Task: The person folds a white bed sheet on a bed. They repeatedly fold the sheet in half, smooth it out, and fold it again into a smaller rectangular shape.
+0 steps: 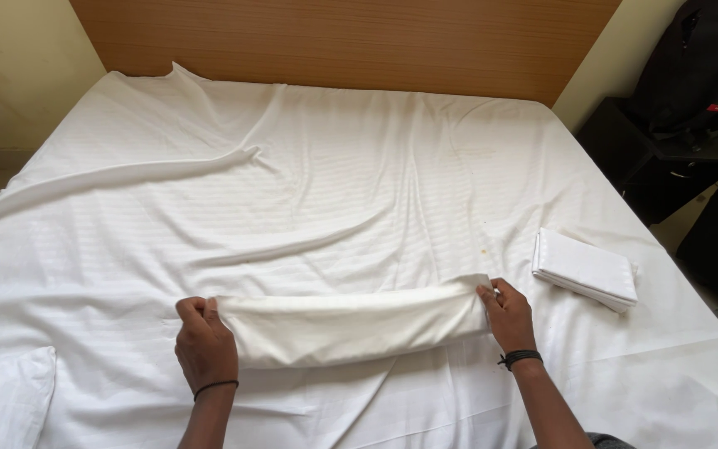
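Light: soft, even daylight, bright on the bed sheet (334, 191)
Shadows: faint, in sheet folds
Focus: sharp throughout
Dark zone: 2 o'clock corner

Folded white cloth (351, 326), plain cotton-like fabric, possibly a pillowcase. Lies on the bed near its foot edge, roughly centred, as a long horizontal band running left to right. Upper edge is a soft, rounded fold, raised slightly above the sheet; lower edge sags in a shallow curve toward the left-middle. Surface mostly smooth, with faint creases along its length. Right end is squared off and stands a little higher than the left; the left end tapers and is bunched. Both ends are pinched, and the middle rests on the sheet.
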